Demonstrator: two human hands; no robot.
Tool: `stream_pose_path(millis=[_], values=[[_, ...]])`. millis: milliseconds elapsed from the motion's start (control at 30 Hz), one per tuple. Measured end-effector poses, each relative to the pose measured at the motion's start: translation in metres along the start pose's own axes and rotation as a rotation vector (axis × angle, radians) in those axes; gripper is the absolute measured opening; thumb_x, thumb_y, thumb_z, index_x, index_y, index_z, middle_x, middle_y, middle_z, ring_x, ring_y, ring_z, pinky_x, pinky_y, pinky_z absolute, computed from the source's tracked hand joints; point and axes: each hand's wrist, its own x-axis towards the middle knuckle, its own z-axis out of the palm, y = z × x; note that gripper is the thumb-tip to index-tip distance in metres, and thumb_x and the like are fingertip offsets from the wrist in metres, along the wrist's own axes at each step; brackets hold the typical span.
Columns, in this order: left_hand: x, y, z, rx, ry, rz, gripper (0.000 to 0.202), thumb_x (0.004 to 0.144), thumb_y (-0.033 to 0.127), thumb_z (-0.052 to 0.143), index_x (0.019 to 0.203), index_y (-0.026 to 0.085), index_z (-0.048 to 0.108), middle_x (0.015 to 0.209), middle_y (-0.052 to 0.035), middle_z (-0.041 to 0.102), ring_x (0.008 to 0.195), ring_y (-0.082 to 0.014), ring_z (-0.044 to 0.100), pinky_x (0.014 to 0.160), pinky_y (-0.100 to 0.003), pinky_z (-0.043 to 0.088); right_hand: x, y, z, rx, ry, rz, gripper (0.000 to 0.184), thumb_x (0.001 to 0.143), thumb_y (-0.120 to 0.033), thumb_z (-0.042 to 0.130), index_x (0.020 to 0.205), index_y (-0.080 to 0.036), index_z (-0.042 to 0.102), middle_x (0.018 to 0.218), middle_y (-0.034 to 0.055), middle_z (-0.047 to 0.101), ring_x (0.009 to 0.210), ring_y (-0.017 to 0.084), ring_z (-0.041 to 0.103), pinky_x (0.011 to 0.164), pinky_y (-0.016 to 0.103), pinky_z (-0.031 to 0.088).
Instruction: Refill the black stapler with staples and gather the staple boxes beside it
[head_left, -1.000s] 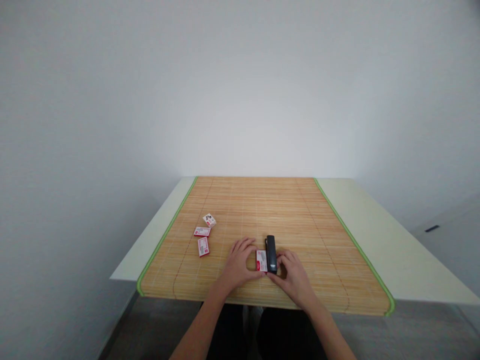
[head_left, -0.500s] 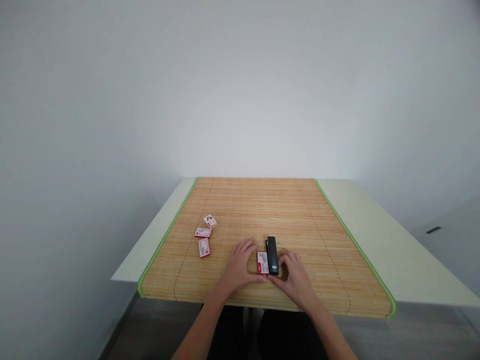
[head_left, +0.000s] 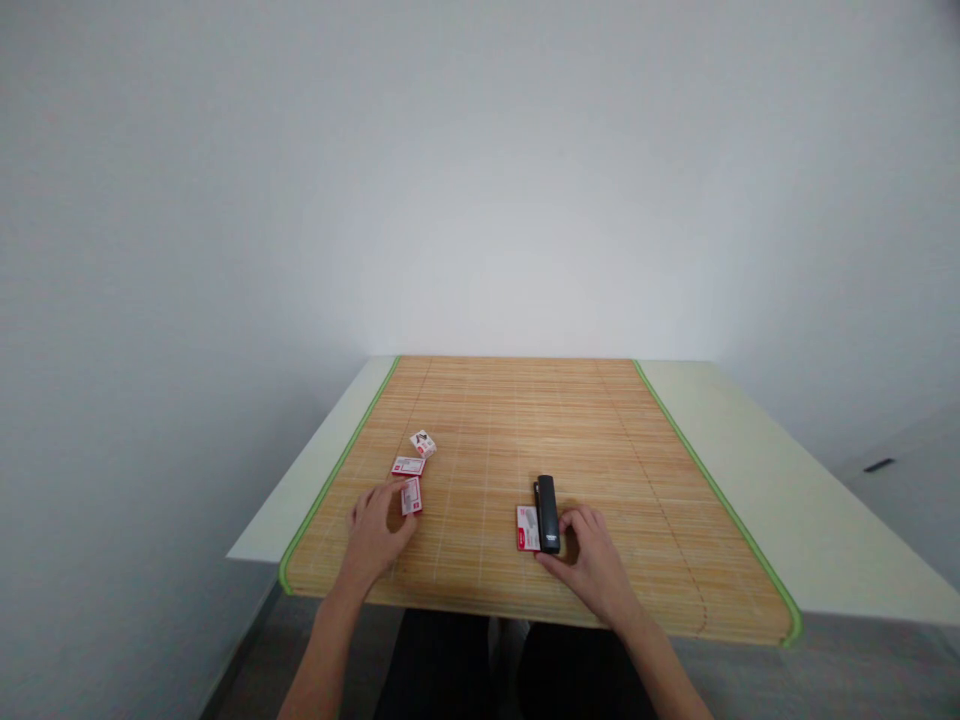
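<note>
One box (head_left: 527, 528) beside the stapler (head_left: 548, 514) at my right hand (head_left: 589, 560); three boxes (head_left: 409, 466) remain by my left hand (head_left: 375, 530); whether fingers clamp, I can't tell.

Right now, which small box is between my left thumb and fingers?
The box nearest you of the left-hand three; your left hand spans it. The other two lie farther back, the fourth box beside the black stapler.

A bamboo mat (head_left: 517, 420) with green edging (head_left: 283, 576) lies under the left hand (head_left: 373, 530), on a white table (head_left: 780, 480). A pale wall (head_left: 525, 200) stands beyond; a dark bar (head_left: 879, 465) sits well right of the right hand (head_left: 591, 558), and grey floor (head_left: 787, 680) shows below.
</note>
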Motion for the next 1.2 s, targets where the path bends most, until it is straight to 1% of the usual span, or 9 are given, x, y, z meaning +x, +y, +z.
stream_pose_path(millis=[100, 267, 400, 533, 633, 800, 933, 1033, 1200], values=[[-0.004, 0.009, 0.006, 0.046, 0.018, -0.010, 0.046, 0.086, 0.032, 0.064, 0.131, 0.033, 0.059, 0.138, -0.0047, 0.060, 0.128, -0.0322, 0.050, 0.107, -0.048, 0.036, 0.000, 0.000, 0.000, 0.002, -0.007, 0.002, 0.032, 0.080, -0.037, 0.081, 0.094, -0.026, 0.054, 0.102, 0.0054, 0.060, 0.098, 0.029, 0.056, 0.085, 0.042, 0.049], [-0.003, 0.029, 0.007, 0.115, 0.048, -0.112, 0.051, 0.090, 0.055, 0.061, 0.132, 0.028, 0.059, 0.125, -0.0106, 0.065, 0.120, -0.0343, 0.057, 0.101, -0.046, 0.039, 0.000, 0.000, -0.002, -0.009, -0.014, -0.002, 0.032, 0.080, -0.037, 0.081, 0.094, -0.026, 0.054, 0.101, 0.0054, 0.060, 0.098, 0.029, 0.056, 0.084, 0.042, 0.048], [-0.008, 0.038, 0.005, 0.039, -0.114, -0.219, 0.051, 0.095, 0.065, 0.049, 0.122, 0.023, 0.061, 0.105, -0.0110, 0.073, 0.097, -0.0307, 0.068, 0.081, -0.037, 0.044, 0.000, -0.001, -0.002, -0.037, -0.008, -0.005, 0.033, 0.079, -0.038, 0.082, 0.092, -0.027, 0.053, 0.101, 0.0051, 0.060, 0.097, 0.029, 0.056, 0.084, 0.043, 0.048], [-0.020, 0.042, 0.000, 0.015, -0.275, -0.279, 0.053, 0.093, 0.073, 0.045, 0.103, 0.024, 0.064, 0.082, -0.0071, 0.072, 0.080, -0.0292, 0.069, 0.068, -0.034, 0.041, -0.001, -0.001, -0.001, -0.049, -0.001, -0.015, 0.033, 0.079, -0.038, 0.082, 0.092, -0.027, 0.053, 0.101, 0.0053, 0.060, 0.097, 0.030, 0.056, 0.085, 0.044, 0.048], [-0.024, 0.041, -0.006, -0.010, -0.320, -0.220, 0.049, 0.088, 0.072, 0.054, 0.100, 0.025, 0.064, 0.083, -0.0055, 0.072, 0.082, -0.0291, 0.069, 0.071, -0.034, 0.043, -0.001, -0.002, -0.001, -0.048, 0.010, -0.026, 0.032, 0.080, -0.038, 0.081, 0.093, -0.027, 0.054, 0.102, 0.0057, 0.061, 0.096, 0.029, 0.056, 0.083, 0.043, 0.048], [-0.016, 0.036, -0.007, -0.054, -0.216, 0.045, 0.062, 0.076, 0.054, 0.077, 0.130, 0.028, 0.059, 0.128, -0.0090, 0.065, 0.120, -0.0327, 0.059, 0.101, -0.043, 0.043, 0.000, -0.001, -0.001, -0.046, 0.019, -0.034, 0.032, 0.079, -0.040, 0.081, 0.092, -0.027, 0.055, 0.100, 0.0051, 0.061, 0.095, 0.029, 0.057, 0.082, 0.042, 0.048], [-0.009, 0.041, 0.002, -0.149, -0.229, 0.105, 0.054, 0.080, 0.047, 0.075, 0.128, 0.027, 0.063, 0.124, -0.0081, 0.064, 0.117, -0.0306, 0.060, 0.104, -0.045, 0.044, 0.000, 0.001, 0.000, -0.045, 0.014, -0.027, 0.032, 0.079, -0.040, 0.081, 0.092, -0.027, 0.055, 0.100, 0.0053, 0.061, 0.095, 0.029, 0.057, 0.082, 0.042, 0.048], [-0.005, 0.057, 0.007, -0.285, -0.218, 0.157, 0.053, 0.079, 0.045, 0.077, 0.127, 0.028, 0.063, 0.127, -0.0074, 0.062, 0.119, -0.0294, 0.059, 0.106, -0.044, 0.046, 0.000, 0.001, 0.000, -0.049, 0.010, -0.021, 0.032, 0.079, -0.039, 0.082, 0.092, -0.027, 0.055, 0.099, 0.0050, 0.061, 0.095, 0.029, 0.057, 0.082, 0.042, 0.048], [0.000, 0.110, 0.012, -0.477, -0.299, 0.334, 0.064, 0.075, 0.040, 0.082, 0.134, 0.032, 0.059, 0.131, -0.0056, 0.059, 0.125, -0.0282, 0.056, 0.110, -0.043, 0.046, 0.000, -0.001, -0.001, -0.043, -0.002, -0.013, 0.032, 0.079, -0.037, 0.082, 0.092, -0.027, 0.055, 0.100, 0.0045, 0.061, 0.097, 0.029, 0.057, 0.084, 0.043, 0.048]])
